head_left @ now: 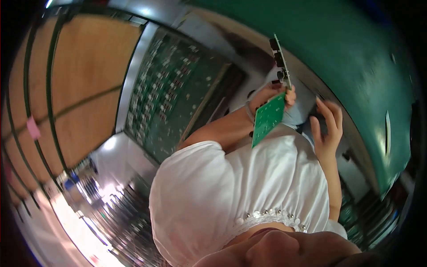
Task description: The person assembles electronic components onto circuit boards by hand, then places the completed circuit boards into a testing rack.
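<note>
a tilted fisheye view looks down over a person's white top (249,187), with its beaded neckline at the lower edge. the left hand (269,95) is raised in front of the chest, fingers closed around two green circuit boards: one board (267,118) hangs flat-on below the hand, showing its plain green face against the top, and a second board (280,62) stands edge-on above the hand, with dark parts sticking out along its left side. a grey band sits on the left wrist. the right hand (328,127) is just beside the boards, to their right, open with fingers spread and pointing up; it holds nothing and does not touch either board. behind the left arm lies a large green panel (171,93) covered with rows of small parts, set in a pale metal frame. left of it is a brown wooden surface (84,84) crossed by dark lines, with a small pink tag (33,127) near its left edge. a broad green curved surface (356,58) fills the upper right. bright glare washes out the lower left.
</note>
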